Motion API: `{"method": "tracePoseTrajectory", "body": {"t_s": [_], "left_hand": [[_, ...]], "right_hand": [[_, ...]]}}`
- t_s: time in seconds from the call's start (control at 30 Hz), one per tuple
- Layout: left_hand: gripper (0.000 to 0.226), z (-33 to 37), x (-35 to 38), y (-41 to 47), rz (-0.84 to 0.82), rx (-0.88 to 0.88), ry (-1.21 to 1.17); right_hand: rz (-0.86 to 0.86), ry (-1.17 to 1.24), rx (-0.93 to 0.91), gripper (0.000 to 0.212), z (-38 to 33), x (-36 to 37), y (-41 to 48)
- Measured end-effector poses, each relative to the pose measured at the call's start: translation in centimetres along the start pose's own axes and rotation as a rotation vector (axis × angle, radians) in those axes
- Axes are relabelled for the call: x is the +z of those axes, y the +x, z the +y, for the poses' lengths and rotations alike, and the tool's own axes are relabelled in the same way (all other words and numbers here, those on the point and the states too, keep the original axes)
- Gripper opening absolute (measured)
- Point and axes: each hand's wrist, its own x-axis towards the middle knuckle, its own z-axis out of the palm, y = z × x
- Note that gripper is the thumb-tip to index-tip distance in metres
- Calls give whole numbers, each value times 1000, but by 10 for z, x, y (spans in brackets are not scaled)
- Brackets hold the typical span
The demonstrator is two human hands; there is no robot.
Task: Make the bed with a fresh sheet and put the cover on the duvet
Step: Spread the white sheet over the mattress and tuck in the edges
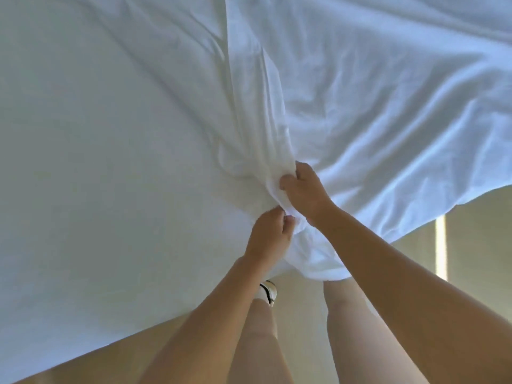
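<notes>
Sheet [97, 162] lies smooth over the left of the bed [72, 351]; left hand [270, 234] and right hand [304, 189] clench bunched fabric [388, 106] at its near edge; spreading, probably duvet-covering, remains.

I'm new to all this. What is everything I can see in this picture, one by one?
smooth sheet: one, white, spread flat on the left.
crumpled cloth: one, white, across the right, bunched in the middle.
floor: one, tan, along the bottom.
strip of light: one, pale, on the floor at right.
shoe: one, white with black stripes, below the left hand.
legs: two, pale, bottom middle.
left hand: one, grips the bunched cloth.
right hand: one, grips the cloth just above.
</notes>
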Motion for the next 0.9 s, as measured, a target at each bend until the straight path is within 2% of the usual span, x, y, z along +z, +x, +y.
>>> {"method": "tracePoseTrajectory", "body": {"t_s": [0.07, 0.1, 0.17, 0.23, 0.3, 0.33, 0.37, 0.4, 0.47, 0.53, 0.6, 0.63, 0.7, 0.73, 0.77, 0.8, 0.9], "left_hand": [[24, 9, -9, -35, 98, -148, -293], [21, 12, -19, -53, 141, -180, -402], [22, 10, -51, -91, 194, -253, -500], [39, -4, -89, -126, 301, -368, -540], [54, -24, -126, -160, 442, -508, -575], [55, -32, -141, -177, 476, -569, -570], [52, -39, -150, -192, 450, -622, -539], [47, -44, -154, -205, 336, -654, -467], [43, -46, -150, -229, 10, -649, -286], [41, -55, -144, -250, -142, -650, -221], [36, -72, -158, -259, -151, -704, -219], [30, -85, -168, -259, -79, -719, -226], [23, -109, -192, -245, 295, -754, -226], [20, -118, -205, -232, 483, -768, -249], [13, -127, -215, -217, 586, -757, -284], [12, -132, -223, -200, 576, -719, -293], [47, -156, -230, -160, 257, -495, -52]], "right_hand": [[-12, -59, -51, 8, -12, 4, -19], [-74, -55, -45, 14, -19, 13, -32], [-294, 72, 58, 22, -35, 39, -64], [-553, 218, 151, 18, -43, 69, -94], [-758, 152, 134, 9, -44, 95, -118], [-842, 127, 113, 12, -45, 106, -126], [-905, 147, 115, 16, -44, 118, -132], [-927, 204, 129, 21, -48, 130, -137], [-779, 248, 115, 34, -55, 155, -147], [-616, 68, 86, 13, -61, 182, -155], [-721, -299, -56, 26, -63, 204, -169], [-818, -479, -152, 29, -62, 213, -177], [-915, -738, -374, 22, -57, 230, -186], [-935, -777, -429, 18, -54, 238, -189], [-964, -806, -473, 17, -51, 246, -191], [-995, -834, -506, 18, -48, 254, -195], [-1140, -984, -574, 20, -34, 284, -210]]}}
